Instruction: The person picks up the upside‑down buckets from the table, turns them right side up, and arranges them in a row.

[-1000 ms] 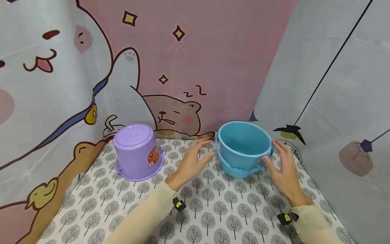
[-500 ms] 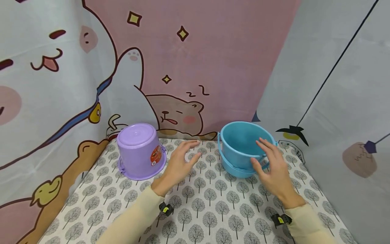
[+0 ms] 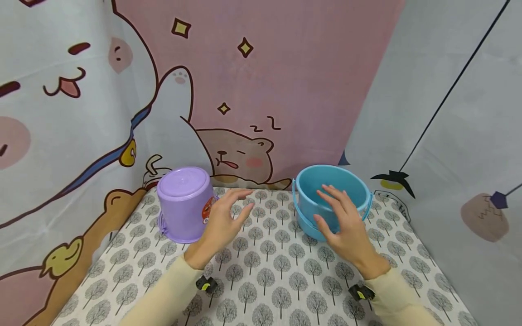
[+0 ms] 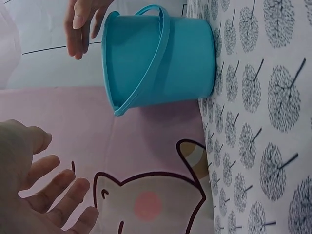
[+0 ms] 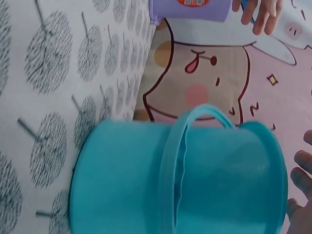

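A light-blue bucket (image 3: pixel 311 206) stands upright at the back right of the cloth, its handle (image 4: pixel 158 63) folded down round its side. Its mouth faces up. Over on the left, a lilac bucket (image 3: pixel 181 213) sits upside down, base on top, with a round red sticker (image 5: pixel 194 2) on its side. My left hand (image 3: pixel 222 222) is held in the air, fingers spread, and overlaps the lilac bucket's right side in the head view. In front of the blue bucket is my right hand (image 3: pixel 346 231), fingers parted and holding nothing; the right wrist view shows it beyond the rim.
A tree-print cloth (image 3: pixel 265 262) covers the table. Behind it hangs a pink and white curtain (image 3: pixel 310 81) with cartoon animals, close to both buckets. Another hanging sheet (image 3: pixel 448 136) bounds the right side.
Both hands have moved left: the left hand across to the lilac bucket's side, the right hand from beside the blue bucket to in front of it. Both buckets stay put.
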Demonstrator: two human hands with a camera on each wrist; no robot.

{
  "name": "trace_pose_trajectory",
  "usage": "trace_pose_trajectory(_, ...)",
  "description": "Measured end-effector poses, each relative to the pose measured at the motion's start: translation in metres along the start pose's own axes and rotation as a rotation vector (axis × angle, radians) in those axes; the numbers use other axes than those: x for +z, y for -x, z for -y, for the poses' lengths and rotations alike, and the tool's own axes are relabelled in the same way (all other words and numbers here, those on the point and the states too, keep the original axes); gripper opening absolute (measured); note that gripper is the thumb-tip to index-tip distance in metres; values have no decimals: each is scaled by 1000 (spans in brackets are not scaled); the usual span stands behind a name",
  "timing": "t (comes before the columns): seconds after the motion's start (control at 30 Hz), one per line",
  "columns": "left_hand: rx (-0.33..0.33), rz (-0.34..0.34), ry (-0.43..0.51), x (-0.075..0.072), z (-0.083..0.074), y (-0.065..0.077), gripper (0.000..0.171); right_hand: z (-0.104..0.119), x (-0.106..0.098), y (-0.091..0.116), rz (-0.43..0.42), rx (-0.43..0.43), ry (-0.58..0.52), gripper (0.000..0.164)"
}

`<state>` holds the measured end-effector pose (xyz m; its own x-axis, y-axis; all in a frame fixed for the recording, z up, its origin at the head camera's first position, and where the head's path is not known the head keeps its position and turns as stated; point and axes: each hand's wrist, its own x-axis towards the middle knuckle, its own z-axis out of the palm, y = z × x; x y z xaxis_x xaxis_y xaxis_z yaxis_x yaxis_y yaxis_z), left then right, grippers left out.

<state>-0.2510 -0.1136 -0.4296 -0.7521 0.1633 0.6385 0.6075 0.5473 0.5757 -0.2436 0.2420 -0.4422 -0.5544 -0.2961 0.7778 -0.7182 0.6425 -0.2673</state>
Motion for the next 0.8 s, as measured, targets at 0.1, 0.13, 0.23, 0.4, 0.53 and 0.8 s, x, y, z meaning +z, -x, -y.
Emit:
trace_pose_trajectory(0.1, -9, -15, -16, -8, 1, 2, 41, 6, 8, -6, 32, -14, -19, 68)
trace_pose_trajectory(0.13, -9, -23, -21, -10, 1, 3, 41, 8, 11, -8, 41, -19, -26, 68)
trace_pose_trajectory(0.23, -7, -44, -27, -17, 4, 5, 42, 14, 19, -13, 75, -32, -48, 69)
trace_pose_trajectory(0.4, 10, -81, -53, -27, 8, 10, 42, 22, 34, -19, 128, -71, -58, 72)
trace_pose_trajectory(0.53, 36, -119, -65, -35, 11, 13, 40, 26, 47, -22, 182, -71, -60, 72)
trace_pose_trajectory(0.8, 32, -158, -108, -54, 21, 24, 42, 28, 76, -29, 255, -35, -132, 68)
